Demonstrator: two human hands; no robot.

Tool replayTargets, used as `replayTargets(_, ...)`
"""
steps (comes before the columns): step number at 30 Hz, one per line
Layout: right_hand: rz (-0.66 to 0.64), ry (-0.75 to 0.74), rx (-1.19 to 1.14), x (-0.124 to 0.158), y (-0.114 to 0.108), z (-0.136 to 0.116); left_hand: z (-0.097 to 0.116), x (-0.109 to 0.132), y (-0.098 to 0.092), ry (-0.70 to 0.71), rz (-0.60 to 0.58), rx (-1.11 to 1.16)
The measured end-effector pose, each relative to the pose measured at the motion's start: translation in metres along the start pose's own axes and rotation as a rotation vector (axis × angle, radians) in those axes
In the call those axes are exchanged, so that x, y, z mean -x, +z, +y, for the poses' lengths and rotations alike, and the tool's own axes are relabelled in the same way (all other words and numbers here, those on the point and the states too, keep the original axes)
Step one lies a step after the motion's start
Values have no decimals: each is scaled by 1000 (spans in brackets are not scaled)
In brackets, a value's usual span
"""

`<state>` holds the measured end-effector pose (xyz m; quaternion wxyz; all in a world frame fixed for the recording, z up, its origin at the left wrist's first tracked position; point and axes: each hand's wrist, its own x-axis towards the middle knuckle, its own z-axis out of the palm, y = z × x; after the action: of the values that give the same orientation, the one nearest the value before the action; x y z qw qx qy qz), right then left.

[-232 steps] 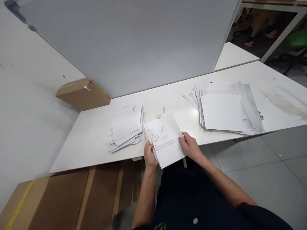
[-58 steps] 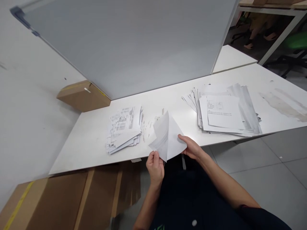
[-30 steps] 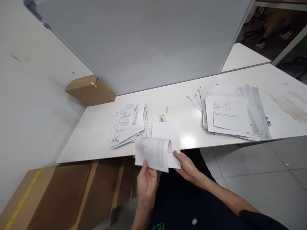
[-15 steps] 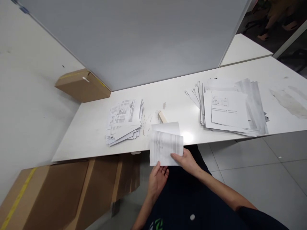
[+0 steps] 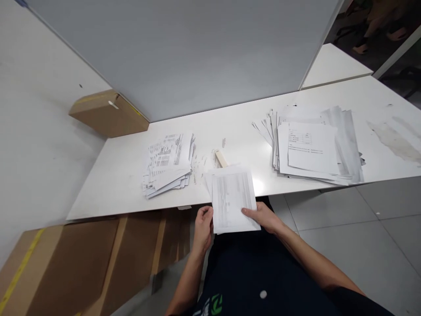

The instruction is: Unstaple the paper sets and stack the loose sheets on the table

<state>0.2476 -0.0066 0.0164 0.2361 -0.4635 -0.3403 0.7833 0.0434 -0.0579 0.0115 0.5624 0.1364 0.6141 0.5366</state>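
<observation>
A white sheet of paper [image 5: 232, 199] with faint grey print showing through is held over the front edge of the table; other paper shows behind it at its upper left. My right hand [image 5: 266, 218] grips its right side, thumb on top and fingers hidden underneath. At the left edge, my left hand [image 5: 203, 226] is closed, with thumb and forefinger pinched against the paper. To the left lies a messy stack of printed papers [image 5: 169, 162]. A larger pile of papers [image 5: 311, 149] is on the right. A small cream-coloured block [image 5: 221, 158] sits just beyond the held sheet.
The white table [image 5: 118, 175] runs along a grey panel [image 5: 204, 57]. A cardboard box [image 5: 112, 115] rests at its back left corner. Large cardboard boxes [image 5: 79, 259] stand below on the left. Part of another person [image 5: 365, 39] shows at the far upper right.
My left hand has moved from the paper's bottom edge up to its left edge and closed there. The sheet has turned slightly and lies flatter, with my right hand still on it.
</observation>
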Motion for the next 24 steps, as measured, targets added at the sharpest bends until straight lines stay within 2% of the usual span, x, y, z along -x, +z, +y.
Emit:
replayTargets(2, 3, 13, -25, 1, -3, 2, -2, -4, 2, -10, -21, -27)
replayTargets(5, 33, -46, -28, 0, -4, 2, 1, -7, 9, -34, -112, -32)
replayTargets(9, 162, -143, 21, -4, 1, 9, 5, -6, 19, -40, -161, -28)
replayTargets(11, 201, -198, 87, -3, 4, 12, 8, -2, 21, -11, -147, -72)
replayTargets(14, 226, -298, 220, 5, 6, 4, 16, 5, 24, 158, -83, -221)
replayTargets(18, 269, -512, 342, 12, 7, -32, 39, 9, 30, 440, -22, -217)
replayTargets(21, 250, -648, 300, 3, 10, -60, 55, 2, 38, 557, 15, -128)
replayTargets(24, 220, -691, 172, -14, 13, -73, 63, -10, 46, 611, -2, -72)
